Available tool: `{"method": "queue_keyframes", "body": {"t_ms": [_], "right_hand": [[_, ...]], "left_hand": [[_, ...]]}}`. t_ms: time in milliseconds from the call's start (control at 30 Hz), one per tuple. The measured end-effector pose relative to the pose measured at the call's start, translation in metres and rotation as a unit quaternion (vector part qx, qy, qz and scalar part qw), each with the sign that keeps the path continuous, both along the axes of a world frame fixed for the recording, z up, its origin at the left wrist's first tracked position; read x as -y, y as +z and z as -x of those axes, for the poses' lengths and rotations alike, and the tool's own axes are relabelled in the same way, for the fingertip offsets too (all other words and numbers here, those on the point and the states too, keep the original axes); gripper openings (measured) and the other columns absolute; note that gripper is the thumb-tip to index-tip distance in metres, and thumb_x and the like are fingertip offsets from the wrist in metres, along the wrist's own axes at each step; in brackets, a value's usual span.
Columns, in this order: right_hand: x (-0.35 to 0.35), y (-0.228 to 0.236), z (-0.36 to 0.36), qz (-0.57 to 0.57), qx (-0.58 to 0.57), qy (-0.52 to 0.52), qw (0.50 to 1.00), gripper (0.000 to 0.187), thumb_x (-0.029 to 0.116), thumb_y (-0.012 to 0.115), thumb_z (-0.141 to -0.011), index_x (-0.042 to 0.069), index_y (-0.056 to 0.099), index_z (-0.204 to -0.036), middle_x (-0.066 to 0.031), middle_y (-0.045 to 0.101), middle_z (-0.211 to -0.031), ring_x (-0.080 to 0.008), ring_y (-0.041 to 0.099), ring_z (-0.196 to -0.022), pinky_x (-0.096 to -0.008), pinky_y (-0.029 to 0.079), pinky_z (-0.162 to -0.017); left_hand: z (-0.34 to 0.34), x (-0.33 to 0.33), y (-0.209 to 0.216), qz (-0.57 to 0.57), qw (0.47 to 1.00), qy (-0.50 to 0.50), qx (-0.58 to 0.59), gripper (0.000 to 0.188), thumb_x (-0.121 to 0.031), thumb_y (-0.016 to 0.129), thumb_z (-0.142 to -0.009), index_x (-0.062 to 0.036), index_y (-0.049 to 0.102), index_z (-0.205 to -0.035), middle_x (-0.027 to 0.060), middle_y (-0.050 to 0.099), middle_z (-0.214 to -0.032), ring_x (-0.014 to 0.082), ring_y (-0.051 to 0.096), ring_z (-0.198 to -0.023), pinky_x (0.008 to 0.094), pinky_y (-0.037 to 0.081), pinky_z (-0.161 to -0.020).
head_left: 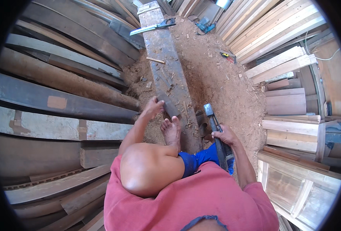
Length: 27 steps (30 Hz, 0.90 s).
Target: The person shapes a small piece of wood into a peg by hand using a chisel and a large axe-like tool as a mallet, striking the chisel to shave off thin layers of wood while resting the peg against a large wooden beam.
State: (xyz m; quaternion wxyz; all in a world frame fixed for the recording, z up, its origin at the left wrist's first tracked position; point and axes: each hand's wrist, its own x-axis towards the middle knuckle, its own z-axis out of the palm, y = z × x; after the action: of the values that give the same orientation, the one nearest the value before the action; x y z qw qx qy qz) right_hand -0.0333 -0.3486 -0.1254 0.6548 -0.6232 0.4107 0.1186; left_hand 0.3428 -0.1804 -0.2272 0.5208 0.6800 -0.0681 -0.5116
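A dark, flat wooden piece (pixel 169 104) lies along a long narrow plank (pixel 159 48) strewn with shavings. My left hand (pixel 153 108) grips its left edge, with thumb and fingers closed on it. My bare left foot (pixel 171 133) rests on the plank against the near end of the piece. To the right of the plank, my right hand (pixel 227 136) is wrapped around a long dark tool (pixel 213 122) with a shiny metal end pointing away from me. The tool's lower part runs down beside my blue shorts; its exact kind is unclear.
A handsaw (pixel 154 27) lies across the plank's far end, and a small wood strip (pixel 155 60) sits nearer. Beyond are a teal power tool (pixel 205 25) and a yellow tape measure (pixel 225 55) on sawdust-covered ground. Stacked boards (pixel 62 100) and lumber (pixel 289 131) stand on both sides.
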Motion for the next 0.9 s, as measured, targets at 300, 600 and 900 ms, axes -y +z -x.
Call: {"method": "queue_keyframes", "body": {"t_ms": [300,600,900], "right_hand": [[0.002,0.037,-0.012,-0.039,0.023,-0.041,0.998,0.020,0.018,0.070,-0.081,0.001,0.062,-0.086,-0.0057,0.065,-0.075,-0.0126,0.061,-0.064,-0.0288,0.049,-0.060],[0.009,0.051,-0.027,-0.093,0.059,-0.074,0.991,0.020,0.016,0.070,-0.082,-0.001,0.060,-0.087,-0.0081,0.065,-0.076,-0.0156,0.062,-0.062,-0.0292,0.053,-0.058],[0.019,0.048,-0.042,-0.087,0.075,-0.084,0.990,0.027,0.027,0.070,-0.084,0.002,0.061,-0.086,-0.0050,0.063,-0.069,-0.0111,0.057,-0.053,-0.0261,0.048,-0.048]], "left_hand": [[0.015,0.014,-0.004,-0.024,0.970,-0.048,0.238,0.030,-0.023,0.071,-0.084,0.0009,0.063,-0.100,0.0130,0.069,-0.080,0.0199,0.067,-0.072,0.0345,0.052,-0.066],[0.034,0.026,0.111,0.070,0.773,-0.218,0.591,0.010,-0.004,0.062,-0.081,-0.0025,0.055,-0.087,0.0168,0.061,-0.083,0.0324,0.064,-0.082,0.0413,0.052,-0.070],[0.039,0.007,0.074,-0.031,0.795,-0.411,0.446,0.028,-0.023,0.062,-0.084,-0.0050,0.062,-0.105,0.0218,0.063,-0.108,0.0414,0.059,-0.101,0.0496,0.049,-0.085]]}}
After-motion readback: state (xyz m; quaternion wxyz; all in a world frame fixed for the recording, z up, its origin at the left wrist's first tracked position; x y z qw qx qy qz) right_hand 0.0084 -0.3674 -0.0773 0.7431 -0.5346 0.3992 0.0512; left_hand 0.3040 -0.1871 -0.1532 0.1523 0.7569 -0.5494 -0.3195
